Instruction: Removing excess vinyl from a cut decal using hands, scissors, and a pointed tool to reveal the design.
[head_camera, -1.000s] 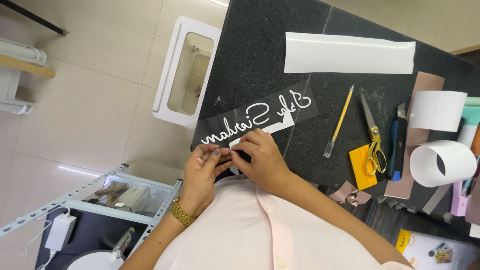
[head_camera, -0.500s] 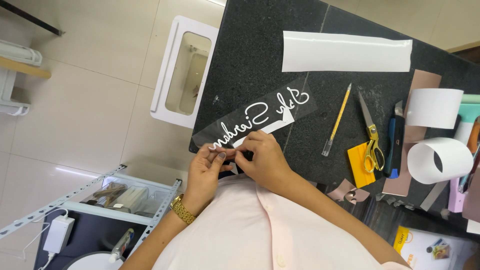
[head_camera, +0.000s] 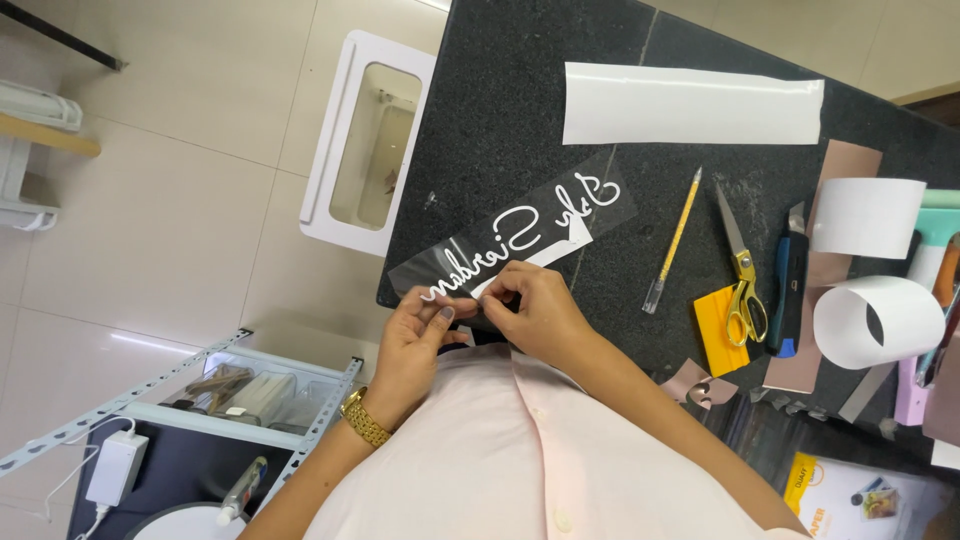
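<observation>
Since a second ago the clear lettered strip (head_camera: 515, 235) has barely shifted on the dark desk (head_camera: 520, 90), its end at the near edge. Your left hand (head_camera: 415, 345) and right hand (head_camera: 530, 315) both pinch that end; peel slowly and low so the white letters stay put.

Bare counter btwn white sheet (head_camera: 692, 104) & lettered strip (head_camera: 520, 238); pen tool (head_camera: 672, 240), scissors (head_camera: 738, 270) crowd the right.

A black speckled counter (head_camera: 500, 120) carries a clear strip with white script (head_camera: 520, 235), a long white sheet (head_camera: 690, 103), a yellow pen (head_camera: 675, 235), scissors (head_camera: 738, 265), a yellow scraper (head_camera: 715, 320), a blue knife (head_camera: 788, 295) and white paper rolls (head_camera: 868, 320).
</observation>
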